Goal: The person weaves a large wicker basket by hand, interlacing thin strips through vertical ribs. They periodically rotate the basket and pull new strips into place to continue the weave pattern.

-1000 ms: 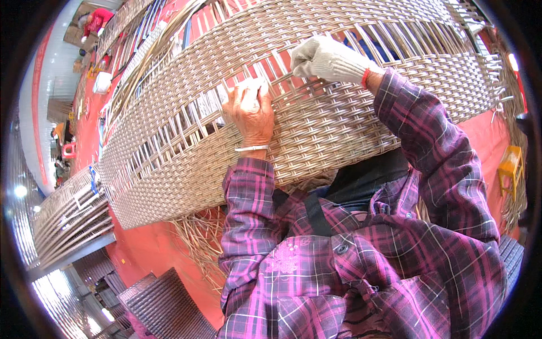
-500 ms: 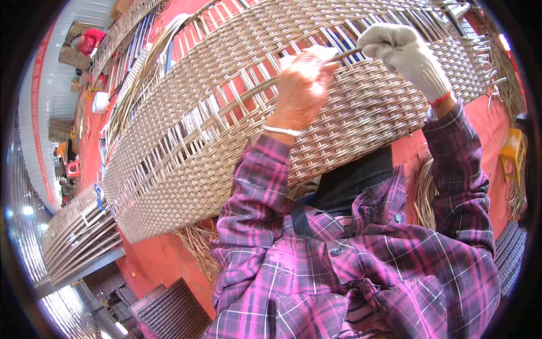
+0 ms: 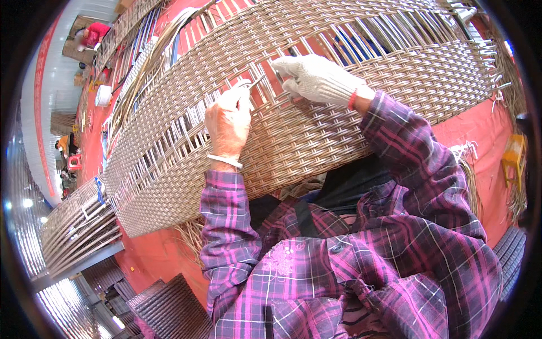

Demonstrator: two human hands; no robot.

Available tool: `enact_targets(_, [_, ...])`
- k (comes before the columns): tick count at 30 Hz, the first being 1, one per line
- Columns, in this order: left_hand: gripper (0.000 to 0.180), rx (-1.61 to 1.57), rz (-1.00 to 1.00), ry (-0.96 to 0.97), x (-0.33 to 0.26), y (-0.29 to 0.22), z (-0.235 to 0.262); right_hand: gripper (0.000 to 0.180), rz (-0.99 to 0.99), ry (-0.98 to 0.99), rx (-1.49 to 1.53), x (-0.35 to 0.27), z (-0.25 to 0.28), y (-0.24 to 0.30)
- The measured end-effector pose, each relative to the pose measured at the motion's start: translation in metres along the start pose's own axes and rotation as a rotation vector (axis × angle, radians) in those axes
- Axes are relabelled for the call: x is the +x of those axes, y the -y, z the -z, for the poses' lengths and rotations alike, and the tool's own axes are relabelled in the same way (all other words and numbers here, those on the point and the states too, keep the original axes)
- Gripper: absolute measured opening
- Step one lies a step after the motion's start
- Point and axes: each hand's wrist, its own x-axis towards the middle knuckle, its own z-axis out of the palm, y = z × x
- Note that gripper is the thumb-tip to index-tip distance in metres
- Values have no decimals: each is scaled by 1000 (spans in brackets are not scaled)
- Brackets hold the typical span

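Note:
A large brown wicker panel [image 3: 316, 133] lies slanted across the view, woven from flat strands, with an unwoven band of bare rods through its middle. My left hand [image 3: 228, 121], bare with a white band at the wrist, is closed on a wicker strand [image 3: 255, 83] whose short end sticks out toward the right. My right hand [image 3: 322, 79], in a white knit glove, is just to its right over the unwoven band. Thumb and forefinger pinch a short dark length, seemingly of strand; most of it is hidden by the glove.
Long loose strands [image 3: 148, 65] hang over the panel's far left side. A yellow stool [image 3: 513, 161] stands at the right on red floor covering [image 3: 164, 257]. Dark woven panels [image 3: 169, 308] lie at lower left. A person in red [image 3: 96, 34] is far off at upper left.
Both hands have moved left along the unwoven band, the right hand farther. The right hand has turned so its fingers point left, and the strand stretched between the hands no longer shows.

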Motion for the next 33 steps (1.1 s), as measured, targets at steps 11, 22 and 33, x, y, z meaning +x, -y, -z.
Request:
enact_targets(11, [15,267,-200,302,25,-9,-20,25,-145,292,-99,32,-4,0])
enact_targets(22, [18,-45,61,357,30,-1,-41,19,-94,355,-39,36,1,-2])
enact_targets(33, [27,-540,291,502,41,13,-25,15,-218,199,799,24,15,-27])
